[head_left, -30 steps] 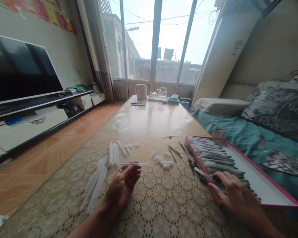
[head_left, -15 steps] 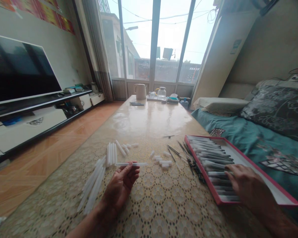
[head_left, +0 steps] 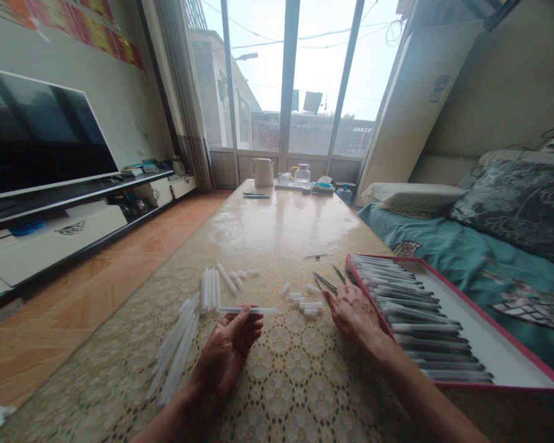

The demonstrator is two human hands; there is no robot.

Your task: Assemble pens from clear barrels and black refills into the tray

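Note:
My left hand is closed, pinching a slim translucent white pen barrel level above the table between thumb and fingers. Beside it lie a row of short white tubes and a fan of longer translucent barrels. On the other side, my right hand reaches down with fingers stretched over the thin dark refills next to the box. It partly hides them, and nothing shows between its fingers. Small white caps lie just left of that hand. The pink-rimmed box holds many pens laid side by side.
A patterned cover lies on the long table. At its far end stand a beige kettle, a glass pot and a tissue pack. A teal-covered bed or sofa borders the right side, and a television is at left.
My right hand has left the pens in the box and moved left to the dark refills beside it. My left hand still holds the barrel in nearly the same place.

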